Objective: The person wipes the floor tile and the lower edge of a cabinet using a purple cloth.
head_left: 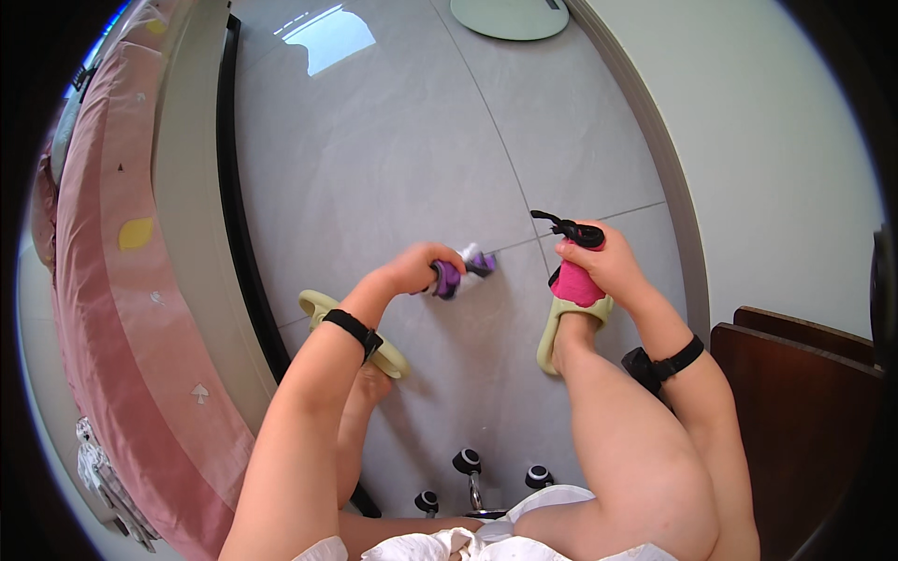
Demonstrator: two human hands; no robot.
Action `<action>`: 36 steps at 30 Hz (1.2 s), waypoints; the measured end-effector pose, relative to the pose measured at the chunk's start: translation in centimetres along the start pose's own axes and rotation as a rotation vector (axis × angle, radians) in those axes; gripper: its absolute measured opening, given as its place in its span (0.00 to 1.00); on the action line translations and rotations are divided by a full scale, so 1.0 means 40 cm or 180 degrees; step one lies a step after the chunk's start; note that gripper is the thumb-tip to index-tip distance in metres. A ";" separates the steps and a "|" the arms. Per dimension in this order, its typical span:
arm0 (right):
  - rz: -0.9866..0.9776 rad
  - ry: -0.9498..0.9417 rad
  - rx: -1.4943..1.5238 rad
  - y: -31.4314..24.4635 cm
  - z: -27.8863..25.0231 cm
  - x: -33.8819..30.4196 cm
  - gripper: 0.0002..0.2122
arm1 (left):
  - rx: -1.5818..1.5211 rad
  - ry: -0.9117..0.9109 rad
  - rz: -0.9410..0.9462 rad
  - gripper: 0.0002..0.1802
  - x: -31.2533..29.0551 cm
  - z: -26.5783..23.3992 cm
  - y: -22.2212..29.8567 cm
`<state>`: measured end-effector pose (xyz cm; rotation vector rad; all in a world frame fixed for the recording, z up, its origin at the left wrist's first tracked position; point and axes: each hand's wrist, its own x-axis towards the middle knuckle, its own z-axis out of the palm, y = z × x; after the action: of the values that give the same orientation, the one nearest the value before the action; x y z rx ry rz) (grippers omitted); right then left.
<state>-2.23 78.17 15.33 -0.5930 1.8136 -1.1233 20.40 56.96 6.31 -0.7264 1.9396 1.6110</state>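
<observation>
My left hand (pixel 417 268) is closed round a bunched purple, black and white cloth-like item (pixel 450 279), held above the grey floor. Part of it sticks out past my fingers to the right, and its exact kind is unclear. In my right hand (pixel 613 266) is a bright pink fabric piece (pixel 577 283) with a black cord (pixel 582 233) bundled at its top. The cord's loose end points left. The pink piece hangs over the front of my pale green slipper (pixel 550 348). A dark band circles each forearm.
Along the left runs a bed with a pink patterned cover (pixel 131 262). A round pale scale (pixel 510 19) lies on the tiled floor (pixel 402 140) at the far end. Brown wooden boards (pixel 795 402) stand at the right, by the white wall. Chair casters (pixel 467 461) are below me.
</observation>
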 end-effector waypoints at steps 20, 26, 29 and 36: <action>-0.0523 -0.0189 -0.0078 -0.003 0.028 -0.033 0.12 | 0.1011 -0.1014 0.0300 0.24 -0.076 0.343 -0.033; -0.0655 -0.0028 0.0249 -0.122 -0.001 -0.171 0.08 | 0.1238 -0.0250 0.0136 0.27 -0.286 0.143 0.189; -0.0670 -0.0065 0.0285 -0.156 -0.005 -0.251 0.07 | 0.0962 0.0210 0.0157 0.28 -0.421 0.084 0.243; -0.0975 -0.0082 -0.0017 -0.246 -0.038 -0.467 0.09 | 0.0338 0.1296 0.0294 0.25 -0.737 0.090 0.381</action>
<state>4.98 88.33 32.44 -0.9071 1.7425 -1.3055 31.51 65.15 36.71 -0.9946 2.3552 1.4840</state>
